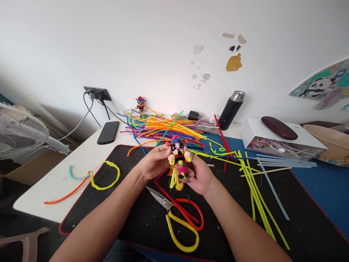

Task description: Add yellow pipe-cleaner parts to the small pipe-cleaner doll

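1. Centre stage, a small fuzzy doll (181, 169), upright and facing the camera, held over the black mat (305, 207): pink body, blue-and-pink hat, yellow cuffs.
2. The left hand (156, 162) has it from one side, thumb up by the head, a narrow grip closed on the doll.
3. And the right hand (201, 175) matches it on the other side, fingers curled behind the doll, holding firmly too!
4. Yellow bits dangle just below; whether they are all joined to the doll, I can't tell.
5. Nearer the person, scissors (167, 203) lie on the mat, one handle red, one yellow, the blades pointing up and left.
6. Over on the left, a yellow loop (119, 177) lies across the mat's edge, with an orange strip (67, 193) beside it on the white table (38, 185).
7. Behind the hands, what a heap of coloured stems (169, 128), orange on top! A phone (108, 132) lies left of it; a second doll (140, 104) stands at its back, near the wall.
8. Out right, a black flask (231, 110) leans, near a white box (249, 129) with a brown case (279, 127) on top.
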`<state>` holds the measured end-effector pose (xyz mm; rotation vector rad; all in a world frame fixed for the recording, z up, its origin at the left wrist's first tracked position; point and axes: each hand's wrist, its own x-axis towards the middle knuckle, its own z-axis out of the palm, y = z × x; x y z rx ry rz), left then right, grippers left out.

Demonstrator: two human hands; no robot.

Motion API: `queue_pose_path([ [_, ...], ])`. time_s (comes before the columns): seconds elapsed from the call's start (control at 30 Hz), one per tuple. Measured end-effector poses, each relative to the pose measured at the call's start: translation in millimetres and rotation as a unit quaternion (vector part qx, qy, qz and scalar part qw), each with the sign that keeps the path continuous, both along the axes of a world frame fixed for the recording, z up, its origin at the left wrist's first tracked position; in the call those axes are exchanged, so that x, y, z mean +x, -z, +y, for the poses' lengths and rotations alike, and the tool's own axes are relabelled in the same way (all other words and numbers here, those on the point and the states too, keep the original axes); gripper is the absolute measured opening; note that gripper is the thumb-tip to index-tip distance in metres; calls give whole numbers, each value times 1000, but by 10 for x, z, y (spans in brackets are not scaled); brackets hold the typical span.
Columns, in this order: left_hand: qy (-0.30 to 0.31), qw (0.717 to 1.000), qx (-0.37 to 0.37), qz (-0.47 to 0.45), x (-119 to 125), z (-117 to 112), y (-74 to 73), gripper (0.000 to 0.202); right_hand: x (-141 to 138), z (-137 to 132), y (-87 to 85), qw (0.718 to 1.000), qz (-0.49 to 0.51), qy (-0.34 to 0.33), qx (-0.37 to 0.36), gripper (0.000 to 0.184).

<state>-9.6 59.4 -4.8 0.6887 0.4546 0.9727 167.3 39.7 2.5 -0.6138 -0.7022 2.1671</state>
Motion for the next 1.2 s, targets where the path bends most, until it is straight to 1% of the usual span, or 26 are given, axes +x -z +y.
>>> queue_pose_path([
  [0.17,5,1000,2,3,-12,1,27,33,-10,-12,-8,1000,0,7,-14,47],
  [0.37,11,1000,8,12,-19,-3,34,34,-24,-16,11,1000,-19,2,-9,53],
  [0.5,9,1000,8,13,-12,-10,36,36,-36,-17,34,999,-38,13,-13,56],
  [0.67,-1,1000,14,11,-44,10,30,38,-29,0,16,999,-32,18,14,48],
  [0.73,-38,999,17,10,-80,46,23,36,-16,15,-7,998,-36,30,34,48],
  [0.87,-160,987,5,-16,-151,147,2,22,-11,13,-26,987,-81,95,104,47],
  [0.93,-186,982,-9,-32,-173,189,-7,19,-28,-35,0,976,-118,114,141,47],
  [1.0,-194,980,-22,-50,-187,216,-10,19,-40,-122,40,967,-160,109,167,47],
  [1.03,-193,979,-27,-57,-190,224,-8,20,-37,-179,57,961,-195,90,177,47],
  [1.07,-192,979,-31,-63,-191,229,-6,20,-24,-242,66,948,-241,55,198,46],
  [1.1,-188,979,-33,-66,-191,231,-2,20,0,-310,65,925,-296,34,235,41],
  [1.17,-178,981,-36,-67,-187,231,6,21,80,-451,25,860,-401,22,316,29],
  [1.2,-173,982,-38,-68,-183,229,10,20,131,-522,-11,832,-439,12,339,26],
])
